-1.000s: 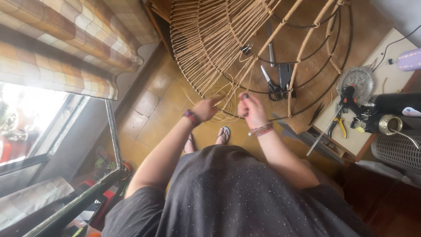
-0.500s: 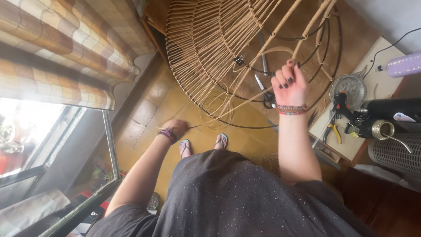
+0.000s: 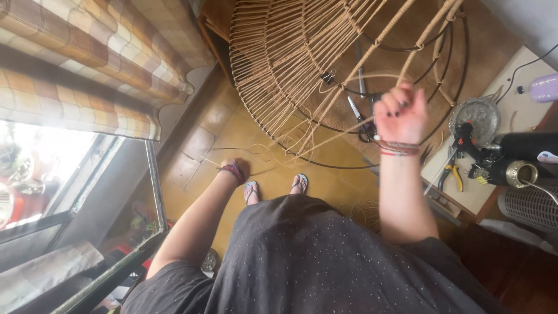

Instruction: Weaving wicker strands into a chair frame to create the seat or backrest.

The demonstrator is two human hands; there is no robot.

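Far left there's a checked blind [image 3: 75, 64] over the window. The left hand [image 3: 237, 168] is down low near the tiled floor [image 3: 197, 145], closed on a loose cane strand [image 3: 273, 152] that trails back to the wicker frame [image 3: 290, 52] along the top edge. Scissors [image 3: 359, 119] lie on the floor under the frame. The right hand [image 3: 400, 113] is up high, fisted around a strand too. Pliers [image 3: 452, 174] sit near the left edge of the white table [image 3: 505, 99].

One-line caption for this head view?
Right hand raised, pulling a rattan strand from the woven frame; left hand lowered toward the floor.
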